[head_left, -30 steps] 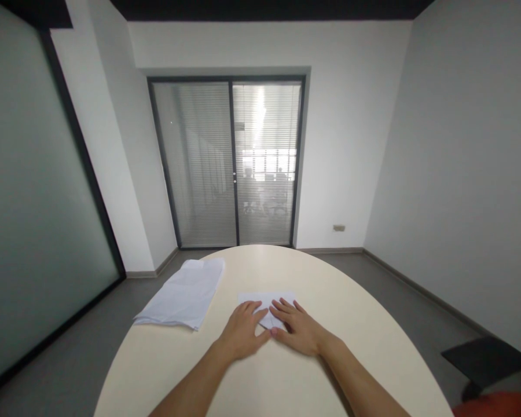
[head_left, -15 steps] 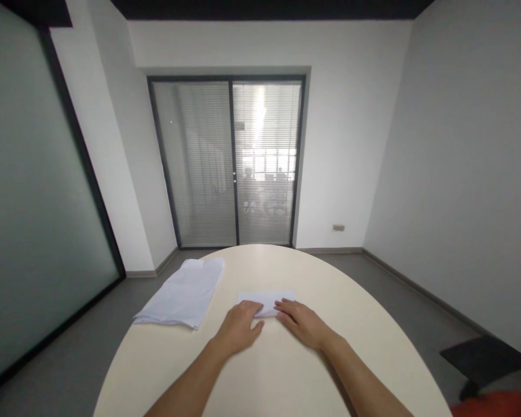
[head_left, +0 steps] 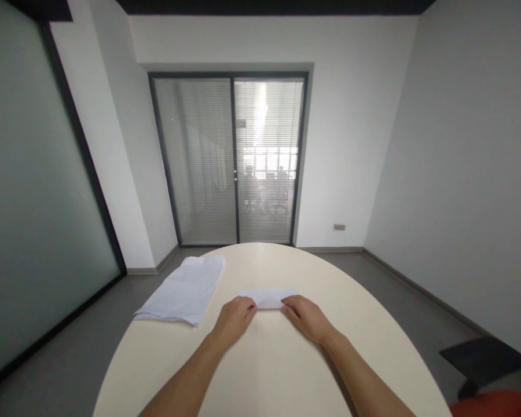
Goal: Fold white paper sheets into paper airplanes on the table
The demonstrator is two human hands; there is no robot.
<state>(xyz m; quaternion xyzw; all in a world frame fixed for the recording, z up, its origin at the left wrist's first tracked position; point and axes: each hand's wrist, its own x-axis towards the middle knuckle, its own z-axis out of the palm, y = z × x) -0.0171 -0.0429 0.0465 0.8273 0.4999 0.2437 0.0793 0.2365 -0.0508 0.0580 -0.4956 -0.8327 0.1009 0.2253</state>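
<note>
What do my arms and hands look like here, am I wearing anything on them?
Both forearms are bare, with no sleeves in view. The left hand and the right hand wear no gloves, and no watch, bracelet or ring shows on either wrist or hand. The fingers are too small in the head view to tell finer details.

Soft daylight, bright door (head_left: 267,159) glare
</note>
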